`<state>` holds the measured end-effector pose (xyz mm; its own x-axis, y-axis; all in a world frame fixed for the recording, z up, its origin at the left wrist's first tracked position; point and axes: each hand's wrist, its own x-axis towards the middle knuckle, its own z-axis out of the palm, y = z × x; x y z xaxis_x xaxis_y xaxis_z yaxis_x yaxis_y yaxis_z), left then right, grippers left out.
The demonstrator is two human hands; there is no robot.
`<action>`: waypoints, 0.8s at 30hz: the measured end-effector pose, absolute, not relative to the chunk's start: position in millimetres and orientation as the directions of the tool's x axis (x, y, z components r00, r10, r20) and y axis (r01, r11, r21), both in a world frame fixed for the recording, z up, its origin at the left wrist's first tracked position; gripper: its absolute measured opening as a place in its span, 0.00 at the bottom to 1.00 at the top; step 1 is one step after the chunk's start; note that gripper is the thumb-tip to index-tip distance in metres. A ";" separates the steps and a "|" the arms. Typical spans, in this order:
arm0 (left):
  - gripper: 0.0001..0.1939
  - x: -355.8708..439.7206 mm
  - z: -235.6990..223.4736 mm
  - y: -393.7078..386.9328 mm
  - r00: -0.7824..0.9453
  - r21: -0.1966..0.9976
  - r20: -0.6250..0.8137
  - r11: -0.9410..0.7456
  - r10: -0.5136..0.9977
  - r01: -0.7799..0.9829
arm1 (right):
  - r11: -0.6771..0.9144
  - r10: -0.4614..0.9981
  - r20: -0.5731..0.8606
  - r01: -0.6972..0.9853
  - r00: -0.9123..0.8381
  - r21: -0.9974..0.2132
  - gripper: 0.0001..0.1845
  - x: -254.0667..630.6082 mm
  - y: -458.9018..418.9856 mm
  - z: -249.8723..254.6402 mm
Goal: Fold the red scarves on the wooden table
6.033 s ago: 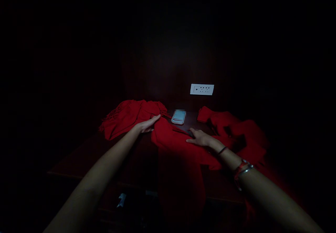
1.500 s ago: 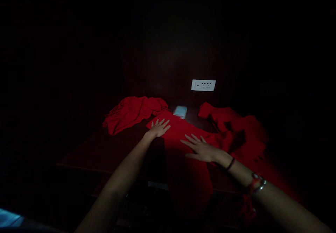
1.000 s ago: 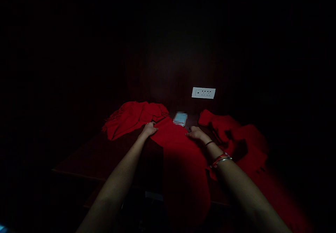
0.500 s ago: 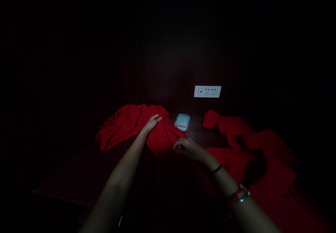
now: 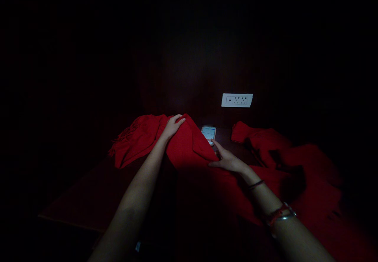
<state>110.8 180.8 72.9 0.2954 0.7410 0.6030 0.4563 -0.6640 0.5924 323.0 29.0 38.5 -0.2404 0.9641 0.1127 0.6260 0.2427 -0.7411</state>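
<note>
In the head view, the red cloth [image 5: 184, 148] lies on the table [image 5: 138, 187] between the person's two hands. From the left hand [image 5: 173, 127] it spreads rightward and back toward the person, its long axis running roughly away from the body. Its far edge rises at the left fingertips and slopes down, nearer and to the right, to the right hand [image 5: 228, 160]. The left hand is the nearer one to that raised far corner; its thumb and fingers look closed on the cloth there. The right hand is spread, thumb well apart from the forefinger, beside the lower end of the slope — whether its other fingers touch cloth cannot be told.

A phone [image 5: 208, 134] lies just beyond the right forefinger, beside the cloth's sloping edge. A fringed red heap [image 5: 138, 138] is on the left and a crumpled red heap [image 5: 314, 167] on the right, below and to the right of a wall socket [image 5: 237, 100].

Much is hard to make out. The cloth's near end sinks into shadow, and where it meets the right heap is unclear. Part of the left hand's fingers is hidden — and both forearms are cut off by the frame.
</note>
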 end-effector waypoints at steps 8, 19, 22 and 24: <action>0.13 110.5 22.7 191.8 0.336 0.368 0.349 -0.457 0.875 0.810 | -0.113 0.969 -0.242 0.797 -0.043 -0.593 0.17 348.7 43.2 37.1; 0.25 112.6 22.7 132.2 0.510 0.136 0.308 -0.568 0.803 0.812 | 0.393 0.919 0.032 0.916 -0.392 -0.080 0.33 308.9 -15.8 18.1; 0.31 96.0 7.1 113.4 0.601 0.188 0.049 -0.599 0.797 0.778 | 0.370 0.916 -0.107 0.919 -0.386 -0.137 0.33 315.8 -19.1 7.0; 0.34 86.4 -0.1 109.0 0.558 0.207 -0.047 -0.539 0.828 0.817 | 0.343 0.920 -0.148 0.928 -0.364 -0.147 0.35 319.6 -18.5 4.8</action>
<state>86.4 109.0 -0.1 0.5584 0.8282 -0.0469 0.8166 -0.5389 0.2068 319.6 -18.5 4.8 -0.3636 0.9197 -0.1483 0.9277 0.3430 -0.1474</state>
